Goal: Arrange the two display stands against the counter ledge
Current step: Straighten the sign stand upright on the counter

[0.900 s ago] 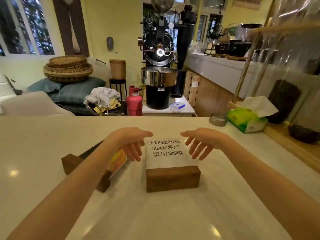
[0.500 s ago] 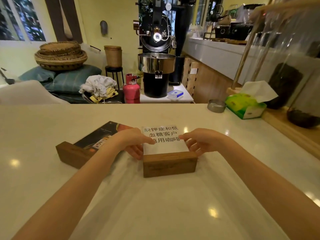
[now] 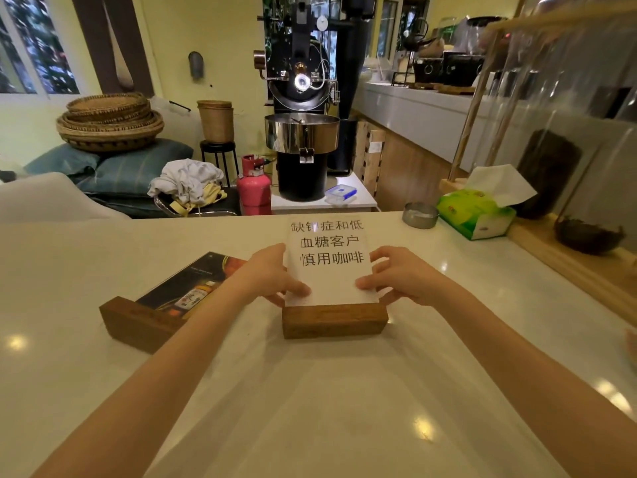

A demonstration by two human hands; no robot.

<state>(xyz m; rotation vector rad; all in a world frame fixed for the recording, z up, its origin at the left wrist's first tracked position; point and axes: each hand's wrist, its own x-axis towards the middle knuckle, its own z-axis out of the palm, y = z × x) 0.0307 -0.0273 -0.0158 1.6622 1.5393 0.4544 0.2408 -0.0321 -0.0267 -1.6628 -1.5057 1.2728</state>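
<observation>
My left hand [image 3: 272,281] and right hand [image 3: 396,281] pinch the side edges of one white sign stand [image 3: 331,270] with three rows of black characters, on a wooden block, mid-counter. Second stand [image 3: 165,305], dark poster, sits at nine o'clock, angled.

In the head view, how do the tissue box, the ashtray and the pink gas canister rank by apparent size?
1. tissue box
2. pink gas canister, though it stands farther away, so this is unsure
3. ashtray, clearly smallest
</observation>
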